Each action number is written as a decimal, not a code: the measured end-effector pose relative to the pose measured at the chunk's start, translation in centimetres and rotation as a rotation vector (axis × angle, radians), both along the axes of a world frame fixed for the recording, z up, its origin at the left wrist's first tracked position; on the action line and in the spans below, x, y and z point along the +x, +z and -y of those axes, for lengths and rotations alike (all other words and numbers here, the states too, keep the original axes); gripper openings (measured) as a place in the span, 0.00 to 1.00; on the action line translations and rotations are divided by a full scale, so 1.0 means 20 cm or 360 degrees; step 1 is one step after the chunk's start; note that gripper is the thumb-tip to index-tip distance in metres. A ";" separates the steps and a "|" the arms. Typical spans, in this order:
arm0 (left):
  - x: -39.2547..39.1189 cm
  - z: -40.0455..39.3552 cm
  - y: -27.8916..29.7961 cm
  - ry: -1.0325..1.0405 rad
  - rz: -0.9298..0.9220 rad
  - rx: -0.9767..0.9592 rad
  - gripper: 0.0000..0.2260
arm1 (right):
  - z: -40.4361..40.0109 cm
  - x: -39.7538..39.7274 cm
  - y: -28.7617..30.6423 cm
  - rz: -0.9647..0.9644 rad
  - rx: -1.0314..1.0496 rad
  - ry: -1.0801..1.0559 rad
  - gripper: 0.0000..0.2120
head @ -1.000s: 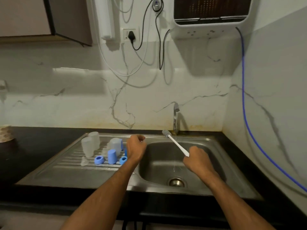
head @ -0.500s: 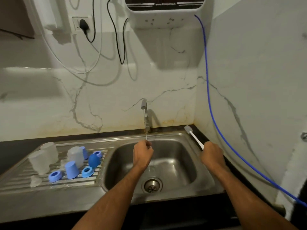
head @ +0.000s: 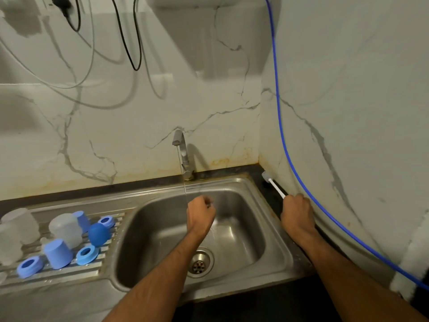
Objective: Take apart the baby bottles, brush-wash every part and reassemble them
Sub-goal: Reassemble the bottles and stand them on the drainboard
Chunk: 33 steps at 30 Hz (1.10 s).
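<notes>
White marble-patterned wall panels meet in a corner behind a steel sink (head: 274, 238) set in a dark counter (head: 267, 182). Black and grey cables hang on the back wall; a blue hose (head: 282, 135) runs down the right-hand wall. A thin stream of water falls from the tap (head: 182, 147) into the basin.

Left hand (head: 200, 214): held over the basin directly under the stream, fingers curled into a loose fist. Whether it holds anything cannot be told; nothing shows between the fingers.

Right hand (head: 297, 211): at the right rim of the sink, over the counter strip, fingers wrapped around the white handle of the brush (head: 275, 185). Brush head points toward the back corner, close to the right wall.

Bottle parts lie disassembled on the ribbed draining board (head: 69, 273), left of the basin. Noted: translucent bottle bodies (head: 66, 230) standing mouth-down, blue caps (head: 58, 253), blue screw rings (head: 87, 252). One clear teat appears beside the nearest cap, detail indistinct. All parts are well apart from both hands.
</notes>
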<state>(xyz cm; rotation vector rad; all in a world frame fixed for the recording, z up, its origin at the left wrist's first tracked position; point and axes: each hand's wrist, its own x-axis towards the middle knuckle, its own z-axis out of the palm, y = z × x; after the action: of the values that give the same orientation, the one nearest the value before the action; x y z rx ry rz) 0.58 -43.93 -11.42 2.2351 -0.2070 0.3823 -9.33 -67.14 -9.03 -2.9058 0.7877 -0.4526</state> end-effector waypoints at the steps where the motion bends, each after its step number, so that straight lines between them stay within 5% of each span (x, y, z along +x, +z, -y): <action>1: 0.01 0.02 -0.01 -0.0010 -0.0003 0.0007 0.09 | 0.01 0.01 -0.02 -0.0021 -0.0041 -0.0006 0.11; 25: 0.08 -0.03 -0.06 -0.0001 -0.0051 -0.0073 0.10 | 0.08 0.11 -0.09 -0.0139 -0.0209 -0.0071 0.13; 33: 0.08 -0.12 -0.05 0.0076 -0.0045 -0.0158 0.10 | -0.09 0.15 0.01 0.0126 -0.0034 0.0153 0.04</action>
<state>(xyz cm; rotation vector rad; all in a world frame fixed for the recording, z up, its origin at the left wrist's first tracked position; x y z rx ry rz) 2.12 -41.59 -12.37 2.1491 -0.1174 0.3787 -6.39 -65.39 -8.88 -2.9093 0.6331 -0.5652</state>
